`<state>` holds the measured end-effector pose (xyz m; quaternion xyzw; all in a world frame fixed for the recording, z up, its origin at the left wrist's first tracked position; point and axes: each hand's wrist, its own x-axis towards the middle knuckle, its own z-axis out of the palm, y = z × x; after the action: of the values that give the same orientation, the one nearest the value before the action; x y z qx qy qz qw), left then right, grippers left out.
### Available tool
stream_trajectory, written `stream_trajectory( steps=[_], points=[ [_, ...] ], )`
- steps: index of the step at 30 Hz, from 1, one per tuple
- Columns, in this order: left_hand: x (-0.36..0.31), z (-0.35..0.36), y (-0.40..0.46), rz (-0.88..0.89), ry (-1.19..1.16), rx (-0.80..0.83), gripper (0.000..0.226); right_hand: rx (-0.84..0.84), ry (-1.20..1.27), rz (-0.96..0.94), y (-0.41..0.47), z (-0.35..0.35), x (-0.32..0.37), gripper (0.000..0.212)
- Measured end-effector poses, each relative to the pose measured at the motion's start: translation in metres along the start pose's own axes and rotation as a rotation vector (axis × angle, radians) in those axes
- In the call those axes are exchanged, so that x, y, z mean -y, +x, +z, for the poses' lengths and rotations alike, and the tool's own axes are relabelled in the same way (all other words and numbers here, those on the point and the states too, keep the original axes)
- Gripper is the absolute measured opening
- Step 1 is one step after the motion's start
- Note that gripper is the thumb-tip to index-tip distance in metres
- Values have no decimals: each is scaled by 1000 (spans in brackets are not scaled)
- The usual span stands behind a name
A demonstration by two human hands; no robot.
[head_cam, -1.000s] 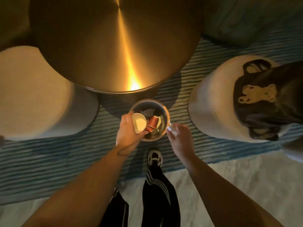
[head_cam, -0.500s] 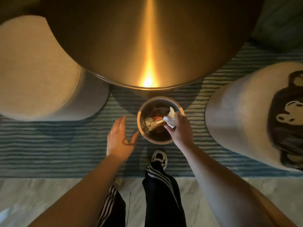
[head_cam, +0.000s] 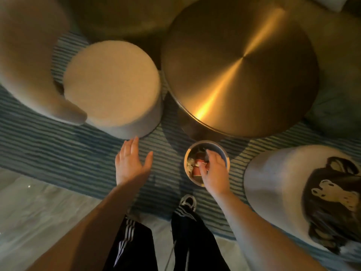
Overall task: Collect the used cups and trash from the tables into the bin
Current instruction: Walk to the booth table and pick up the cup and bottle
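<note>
The small round bin (head_cam: 186, 165) stands on the striped rug just in front of the gold table. Inside it lie red paper cups (head_cam: 197, 170) and crumpled pale paper (head_cam: 189, 163). My right hand (head_cam: 214, 171) hangs over the bin's opening, its fingers loosely spread and dipping down onto the trash; a white scrap shows by the thumb. My left hand (head_cam: 130, 163) hovers above the rug to the left of the bin, its fingers straight and apart, holding nothing.
A round gold table (head_cam: 240, 75) fills the upper middle. A beige stool (head_cam: 111, 85) and a curved armchair (head_cam: 29, 55) stand at the left. A stool at the right carries a dark bear-print bag (head_cam: 332, 202). My shoe (head_cam: 188, 201) is behind the bin.
My left hand dropped its white cup into the bin and drew away leftward, open. My right hand carried the white paper over the bin and lowered into it. The view swung left.
</note>
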<state>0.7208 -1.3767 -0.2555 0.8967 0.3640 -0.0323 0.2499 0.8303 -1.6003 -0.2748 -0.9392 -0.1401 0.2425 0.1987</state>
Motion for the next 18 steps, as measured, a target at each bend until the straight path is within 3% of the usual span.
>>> stream_trajectory(
  steps=[8,18],
  points=[
    [131,-135,-32,-206,-41,-218,75,59,29,-379,-21,23,211,53],
    [334,-286,-33,-379,-56,-417,76,86,-49,-648,-44,126,478,50]
  ],
)
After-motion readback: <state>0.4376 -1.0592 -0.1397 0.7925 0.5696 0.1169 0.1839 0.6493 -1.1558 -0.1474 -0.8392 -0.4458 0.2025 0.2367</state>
